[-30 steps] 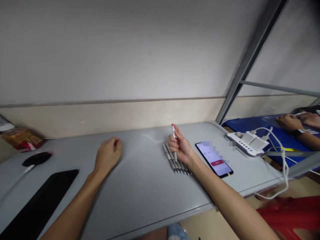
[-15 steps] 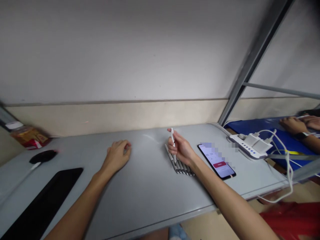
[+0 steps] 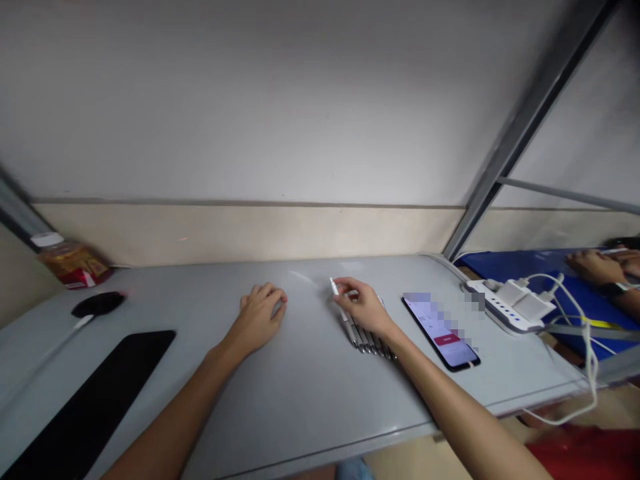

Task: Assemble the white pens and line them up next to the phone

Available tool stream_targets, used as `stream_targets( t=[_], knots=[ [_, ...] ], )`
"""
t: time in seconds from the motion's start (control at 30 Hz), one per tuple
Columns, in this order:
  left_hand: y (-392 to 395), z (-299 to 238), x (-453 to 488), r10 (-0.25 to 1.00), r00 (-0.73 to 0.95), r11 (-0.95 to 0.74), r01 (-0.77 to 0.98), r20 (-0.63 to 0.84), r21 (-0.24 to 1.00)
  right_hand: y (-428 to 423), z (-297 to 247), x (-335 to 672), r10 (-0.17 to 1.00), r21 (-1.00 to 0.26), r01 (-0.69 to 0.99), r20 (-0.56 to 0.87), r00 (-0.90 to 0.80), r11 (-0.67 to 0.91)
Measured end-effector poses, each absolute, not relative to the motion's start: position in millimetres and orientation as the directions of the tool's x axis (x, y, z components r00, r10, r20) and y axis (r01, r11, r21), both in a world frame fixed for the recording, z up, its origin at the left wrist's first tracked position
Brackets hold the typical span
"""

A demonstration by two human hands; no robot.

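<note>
Beneath both of our hands we see the grey table [image 3: 300, 393], which spreads away from them on every side and meets the wall beyond the fingertips. Out past our left hand [image 3: 260, 319], toward the near left edge, lies a long black pad [image 3: 100, 393], and farther off on that same side sit a black mouse [image 3: 98, 304] and a red and yellow packet [image 3: 74, 265] against the wall. Well beyond our right hand [image 3: 364, 308], on its outer side, a white power strip [image 3: 510, 303] rests at the table's end with white chargers and cables plugged into it. Closer in, just to the right of that hand, a phone [image 3: 441, 331] lies flat with its screen lit. Directly under the right hand and wrist, a row of grey pens [image 3: 367, 339] lies side by side on the table, their ends showing toward us from beneath the palm. The right hand is closed on a white pen [image 3: 334, 288], pinched between thumb and fingers, its tip poking out to the left of the knuckles, just above the row and pointing across toward the left hand. The left hand holds nothing; it rests on the table with fingers loosely curled, near the white pen's tip but apart from it.
</note>
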State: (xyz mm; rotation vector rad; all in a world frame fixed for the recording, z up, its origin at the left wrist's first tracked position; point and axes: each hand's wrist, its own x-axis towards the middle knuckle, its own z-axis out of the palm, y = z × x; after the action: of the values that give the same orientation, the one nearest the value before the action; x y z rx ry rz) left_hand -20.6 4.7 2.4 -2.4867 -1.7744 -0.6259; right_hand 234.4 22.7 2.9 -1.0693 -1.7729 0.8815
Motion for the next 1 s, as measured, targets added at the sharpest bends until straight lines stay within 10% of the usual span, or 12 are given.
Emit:
stream_targets(
  t=[0.33,0.63,1.0],
  knots=[
    [1.3,5.5,-17.7,0.899,0.278,-0.36,0.909,0.338,0.21,19.0,-4.7,231.5,0.894,-0.277,0.868,0.305,-0.328,0.413],
    [3.4,4.7,-20.0,0.902,0.273,-0.358,0.907,0.334,0.224,13.9,5.2,242.5,0.908,-0.319,0.856,0.246,-0.339,0.406],
    [4.5,-0.9,-20.9,0.898,0.303,-0.385,0.893,0.319,0.234,4.5,12.2,236.4,0.999,-0.273,0.961,-0.01,-0.05,0.046]
  ],
)
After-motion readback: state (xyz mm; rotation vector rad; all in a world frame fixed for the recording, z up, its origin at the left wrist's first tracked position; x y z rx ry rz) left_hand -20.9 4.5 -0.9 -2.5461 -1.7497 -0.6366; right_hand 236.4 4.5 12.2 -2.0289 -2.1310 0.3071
